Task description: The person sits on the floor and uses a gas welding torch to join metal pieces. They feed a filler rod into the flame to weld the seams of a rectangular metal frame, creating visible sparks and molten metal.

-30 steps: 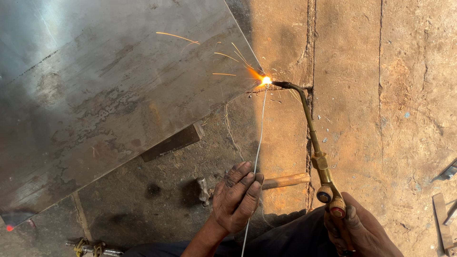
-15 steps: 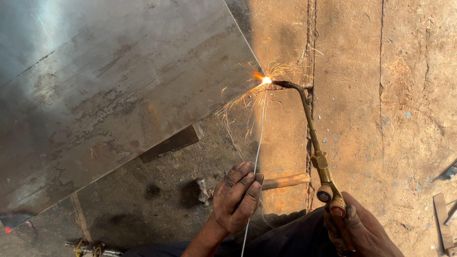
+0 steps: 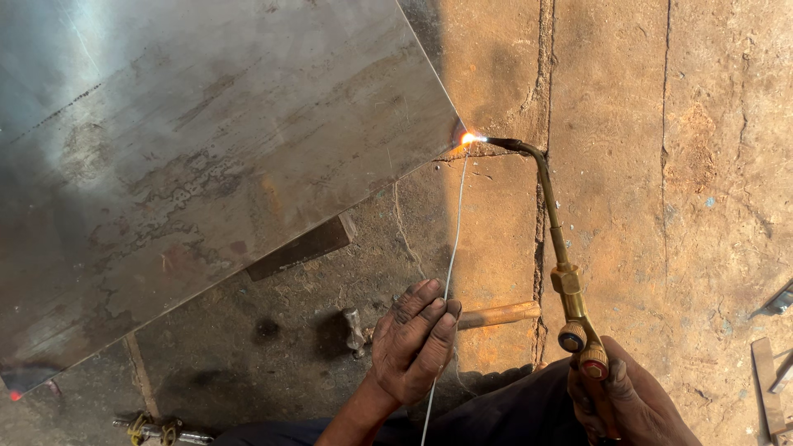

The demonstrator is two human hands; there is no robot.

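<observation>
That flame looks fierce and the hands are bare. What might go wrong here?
1. The left hand pinches the thin filler rod with no glove; heat or sparks from the flame could burn it.
2. The right hand grips the brass torch close to the dark trouser leg, which might scorch.
3. The metal sheet edge is probably hot and sharp.

Brass torch (image 3: 555, 239), grey mottled sheet (image 3: 206, 157) — orange flame (image 3: 468, 138)

Bare grimy hands, forearms unsleeved; dark trousers (knees only visible).
</observation>
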